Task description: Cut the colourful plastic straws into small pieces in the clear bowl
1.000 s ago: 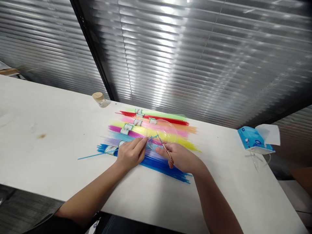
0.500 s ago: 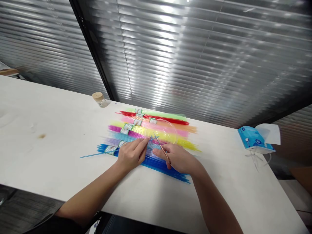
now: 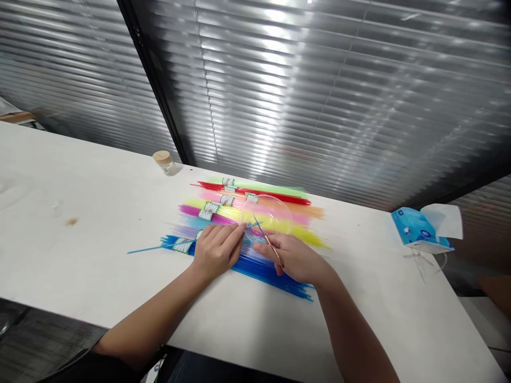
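Left hand (image 3: 217,249): palm down, knuckles up, with thumb and fingertips pinched together on the stick.
Stick (image 3: 144,249): thin and blue; its long end is stretched toward nine o'clock from the left hand, past the bundles and over the table, and its short end is pointed toward two o'clock, over the bowl.
Right hand (image 3: 297,258): at about three o'clock from the left hand; its fingers are curled around the handles of the scissors.
Scissors (image 3: 268,240): slim, copper-coloured at the handles; the blades are aimed toward eleven o'clock and are seen to cross the stick's short end. Whether the stick is touched by them cannot be told.
Bowl (image 3: 291,217): clear and round, set over the middle of the bundles, just beyond the fingertips.
Bundles (image 3: 309,232): long, thin sticks laid side by side, held by patterned paper bands (image 3: 208,210). Light green and red are seen at the twelve o'clock side; pink, orange, yellow, purple and pale blue between; deep blue at six o'clock.
Jar (image 3: 163,159): wooden-lidded, stood at ten o'clock from the bowl.
Tissue box (image 3: 417,230): blue, with a white tissue pulled out, at three o'clock from the bowl.
Table (image 3: 80,266): white, backed by silvery blinds (image 3: 259,96).
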Demonstrator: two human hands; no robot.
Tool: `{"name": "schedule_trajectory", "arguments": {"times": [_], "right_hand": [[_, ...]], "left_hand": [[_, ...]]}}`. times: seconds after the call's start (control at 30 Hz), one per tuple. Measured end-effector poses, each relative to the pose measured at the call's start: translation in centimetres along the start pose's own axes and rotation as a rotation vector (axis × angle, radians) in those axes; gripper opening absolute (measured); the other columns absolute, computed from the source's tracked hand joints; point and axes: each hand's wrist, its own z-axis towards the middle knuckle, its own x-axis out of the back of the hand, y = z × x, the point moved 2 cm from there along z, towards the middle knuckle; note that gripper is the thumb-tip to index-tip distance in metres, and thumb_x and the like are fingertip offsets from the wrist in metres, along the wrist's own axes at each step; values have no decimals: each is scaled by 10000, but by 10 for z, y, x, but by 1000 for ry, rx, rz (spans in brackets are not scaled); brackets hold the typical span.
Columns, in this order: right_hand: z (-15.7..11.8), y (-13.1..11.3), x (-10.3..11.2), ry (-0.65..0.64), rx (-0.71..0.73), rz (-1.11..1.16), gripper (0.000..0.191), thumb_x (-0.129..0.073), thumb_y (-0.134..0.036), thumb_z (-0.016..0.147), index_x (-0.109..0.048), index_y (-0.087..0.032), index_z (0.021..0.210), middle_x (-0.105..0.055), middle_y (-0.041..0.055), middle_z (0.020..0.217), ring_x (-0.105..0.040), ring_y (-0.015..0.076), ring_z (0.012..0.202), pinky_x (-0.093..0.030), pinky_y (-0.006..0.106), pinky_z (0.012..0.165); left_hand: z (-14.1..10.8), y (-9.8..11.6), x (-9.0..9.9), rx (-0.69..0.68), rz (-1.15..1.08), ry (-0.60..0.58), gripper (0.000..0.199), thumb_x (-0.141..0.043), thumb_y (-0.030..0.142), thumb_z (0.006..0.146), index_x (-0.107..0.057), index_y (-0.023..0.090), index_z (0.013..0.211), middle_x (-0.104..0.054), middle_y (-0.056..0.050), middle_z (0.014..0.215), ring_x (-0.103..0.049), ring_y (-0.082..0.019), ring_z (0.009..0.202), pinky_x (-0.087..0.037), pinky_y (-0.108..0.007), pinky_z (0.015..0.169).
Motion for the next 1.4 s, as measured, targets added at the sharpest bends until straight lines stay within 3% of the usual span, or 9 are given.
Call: {"name": "schedule_trajectory", "arguments": {"times": [0.17, 0.9, 1.4], "right_hand": [[-2, 1, 6, 39, -54, -17, 515, -459, -680, 939, -488, -209, 734, -587, -9, 574, -551, 176, 616, -365, 288, 598], [-3, 3, 10, 37, -44, -9, 460, -488, -557, 960, -451, -214, 656, -591, 2, 566, -570, 190, 609, -407, 317, 648], [-6, 0, 9, 16, -127, 13, 539, -470, -717, 913, -505, -206, 746, -594, -6, 591, -572, 185, 630, -407, 300, 614]], "left_hand": [[2, 0, 2, 33, 50, 6, 353, -661, 100, 848, -607, 133, 1196, -751, -46, 912, -660, -170, 713, -446, -336, 700], [-2, -2, 3, 20, 71, -18, 264, -586, 110, 895, -612, 149, 1155, -753, -41, 896, -647, -150, 665, -405, -293, 586], [-4, -1, 1, 67, 69, 5, 293, -614, 118, 864, -627, 174, 1151, -757, -19, 897, -682, -131, 663, -469, -246, 551]]}}
